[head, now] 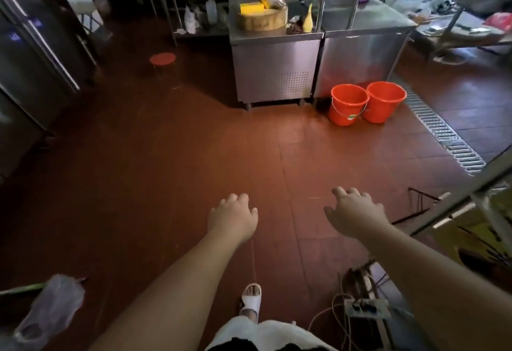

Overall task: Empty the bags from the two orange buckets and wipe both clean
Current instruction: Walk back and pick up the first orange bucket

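Two orange buckets stand side by side on the red tiled floor against a steel cabinet, the left bucket with a wire handle hanging down its front, the right bucket just behind it. No bag shows inside either bucket from here. My left hand and my right hand are stretched out over the floor well short of the buckets, fingers loosely curled down, holding nothing.
A steel cabinet carries a round wooden block and bottles. A floor drain grate runs right of the buckets. A red stool stands far left, fridges along the left wall. A clear plastic bag lies bottom left; cables and a power strip lie bottom right.
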Tool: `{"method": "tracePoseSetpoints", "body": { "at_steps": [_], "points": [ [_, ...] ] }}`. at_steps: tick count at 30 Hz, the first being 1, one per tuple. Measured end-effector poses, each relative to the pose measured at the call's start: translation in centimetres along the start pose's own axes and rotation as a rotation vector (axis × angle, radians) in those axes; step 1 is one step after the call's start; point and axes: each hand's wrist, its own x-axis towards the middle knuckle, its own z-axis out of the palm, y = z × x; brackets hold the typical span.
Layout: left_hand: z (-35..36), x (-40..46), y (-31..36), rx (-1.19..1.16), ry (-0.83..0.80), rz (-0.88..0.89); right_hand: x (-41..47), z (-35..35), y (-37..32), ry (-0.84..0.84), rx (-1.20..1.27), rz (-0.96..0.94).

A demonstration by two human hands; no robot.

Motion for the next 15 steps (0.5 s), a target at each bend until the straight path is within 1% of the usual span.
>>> {"method": "tracePoseSetpoints", "body": {
  "at_steps": [4, 7, 10, 15],
  "points": [
    [-4.3, 10.6, 1.3, 0.017, -0.004, 0.079, 7.8, -4.5, -0.4, 0.036, 0.05, 0.143],
    [-7.2, 17.7, 3.8, 0.061, -0.008, 0.141, 12.2, -6.7, -0.2, 0.072, 0.086, 0.224],
    [-8.7, 23.4, 7.6, 0.096, -0.039, 0.233, 15.6, -8.1, 1.2, 0.065, 0.125, 0.302],
    [-10.1, 32.1, 15.5, 0.141, -0.061, 0.376, 22.3, -10.6, 6.3, 0.112, 0.139, 0.411]
  ]
}}
